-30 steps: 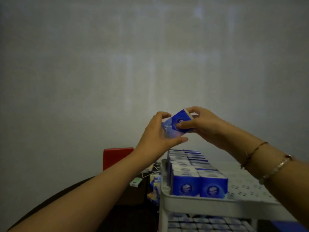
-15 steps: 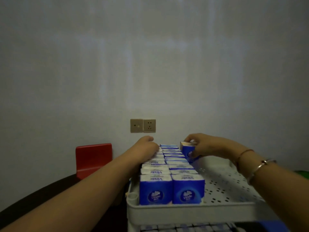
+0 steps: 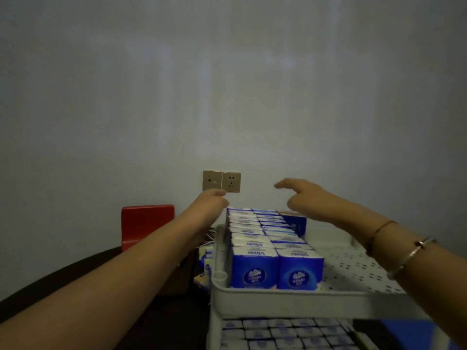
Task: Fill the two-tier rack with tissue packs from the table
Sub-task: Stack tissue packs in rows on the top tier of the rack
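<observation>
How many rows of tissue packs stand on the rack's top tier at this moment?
3: two full rows along the top tier's left side, plus a third begun by one pack at the far end. Nothing appears hidden.

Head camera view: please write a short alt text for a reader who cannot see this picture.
Two bare hands, the left hand and right hand, hover open and hold nothing above the far end of a white two-tier rack. Its top tier holds two rows of blue tissue packs and one more pack beginning a third row; the lower tier is also full of packs.
</observation>
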Demonstrator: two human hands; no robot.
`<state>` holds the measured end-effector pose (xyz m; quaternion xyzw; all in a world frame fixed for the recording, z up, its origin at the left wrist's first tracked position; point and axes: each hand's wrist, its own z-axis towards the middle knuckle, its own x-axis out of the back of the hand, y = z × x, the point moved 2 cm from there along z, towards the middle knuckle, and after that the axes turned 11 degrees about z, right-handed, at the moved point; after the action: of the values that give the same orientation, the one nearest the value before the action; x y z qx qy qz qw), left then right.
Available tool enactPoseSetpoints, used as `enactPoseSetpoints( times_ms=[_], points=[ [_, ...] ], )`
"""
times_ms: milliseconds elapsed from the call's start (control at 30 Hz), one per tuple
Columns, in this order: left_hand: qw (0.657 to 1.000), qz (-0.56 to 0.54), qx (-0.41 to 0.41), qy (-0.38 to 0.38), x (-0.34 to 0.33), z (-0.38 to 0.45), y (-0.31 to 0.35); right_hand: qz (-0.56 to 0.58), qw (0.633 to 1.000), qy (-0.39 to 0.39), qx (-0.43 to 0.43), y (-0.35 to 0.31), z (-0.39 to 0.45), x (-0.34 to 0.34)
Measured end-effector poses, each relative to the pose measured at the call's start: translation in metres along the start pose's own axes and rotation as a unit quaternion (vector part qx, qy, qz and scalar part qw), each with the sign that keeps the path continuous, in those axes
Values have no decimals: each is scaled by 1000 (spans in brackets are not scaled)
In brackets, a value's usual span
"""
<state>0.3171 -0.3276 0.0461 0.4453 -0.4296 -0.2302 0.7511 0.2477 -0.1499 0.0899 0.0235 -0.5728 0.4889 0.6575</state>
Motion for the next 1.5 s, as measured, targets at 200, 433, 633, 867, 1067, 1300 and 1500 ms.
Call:
enactPoseSetpoints(
  times_ms=[200,433,633,867,1067,1300,1500],
  points=[
    [994,23,-4,108,77,-2,-81,10,995,26,100,-122,-18,-45],
    [980,55,100,160,138,-42,-218,-23,995,-59,80,-190,-2,-209],
    [966,158,147,145,161,-35,-309,-52,992,-111,-14,-124,57,-339],
    [948,297,75,81,142,42,-364,-62,986,-147,-56,-45,133,-412],
    [900,435,22,-9,117,120,-388,-49,987,-156,-11,-14,199,-458],
    [881,469,31,-45,99,147,-429,-101,975,-194,-36,13,237,-490],
    [887,462,-16,20,104,139,-428,-115,984,-138,17,19,232,-499]
  ],
)
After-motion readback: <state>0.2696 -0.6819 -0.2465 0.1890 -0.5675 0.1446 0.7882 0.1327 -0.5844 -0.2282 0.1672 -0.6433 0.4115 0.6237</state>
